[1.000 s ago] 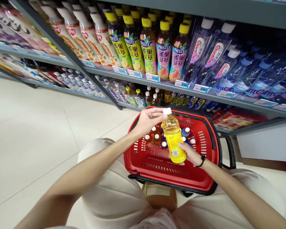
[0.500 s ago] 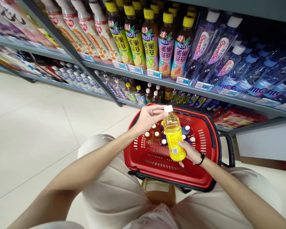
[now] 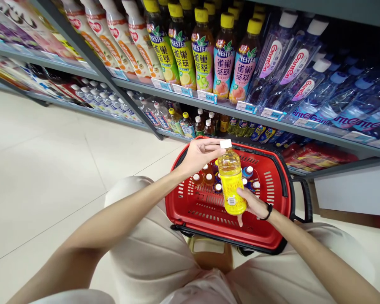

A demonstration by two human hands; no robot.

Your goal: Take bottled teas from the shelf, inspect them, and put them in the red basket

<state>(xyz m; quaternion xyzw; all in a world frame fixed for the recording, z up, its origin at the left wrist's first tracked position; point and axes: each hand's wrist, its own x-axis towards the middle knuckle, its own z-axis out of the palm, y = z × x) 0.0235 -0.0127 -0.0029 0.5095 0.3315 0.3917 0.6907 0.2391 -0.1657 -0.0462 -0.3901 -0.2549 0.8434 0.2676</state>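
Yellow bottle point(image 3: 230, 179) now more upright, cap point(image 3: 226, 143) in left grip point(image 3: 198, 156), base in right grip point(image 3: 253, 203)

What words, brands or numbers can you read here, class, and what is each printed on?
"NESTEA": tea bottles, yellow-capped.
"雀巢茶萃": same labels.
"3.50": price tag below them.
"Gam...", rest unclear: water bottles.
Label of the held yellow bottle: too small to read.

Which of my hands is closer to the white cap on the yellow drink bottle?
Left. The left hand pinches the white cap; the right hand holds the lower end of the yellow plastic bottle.
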